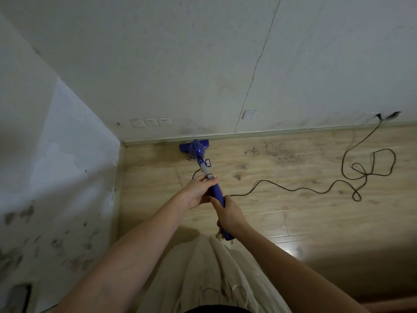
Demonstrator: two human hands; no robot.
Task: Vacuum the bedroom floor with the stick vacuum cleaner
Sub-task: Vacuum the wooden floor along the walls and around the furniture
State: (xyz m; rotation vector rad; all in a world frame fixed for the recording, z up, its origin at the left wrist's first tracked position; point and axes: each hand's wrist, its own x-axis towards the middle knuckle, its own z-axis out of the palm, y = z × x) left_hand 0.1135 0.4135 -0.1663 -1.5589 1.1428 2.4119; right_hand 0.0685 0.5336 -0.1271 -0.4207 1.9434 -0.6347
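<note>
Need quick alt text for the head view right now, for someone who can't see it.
Both hands, left hand ahead of right hand, grip a blue stick vacuum whose head touches the baseboard. Dirt lies to its right; the cord loops across the wood floor.

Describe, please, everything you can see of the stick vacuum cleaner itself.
The stick vacuum cleaner is blue-purple plastic with a pale grey tube section. Its flat floor head sits on the wooden floor against the skirting, near the corner. The stick slants back toward the person. The left hand grips it higher along, the right hand the handle. A dark cord trails rightward.
</note>
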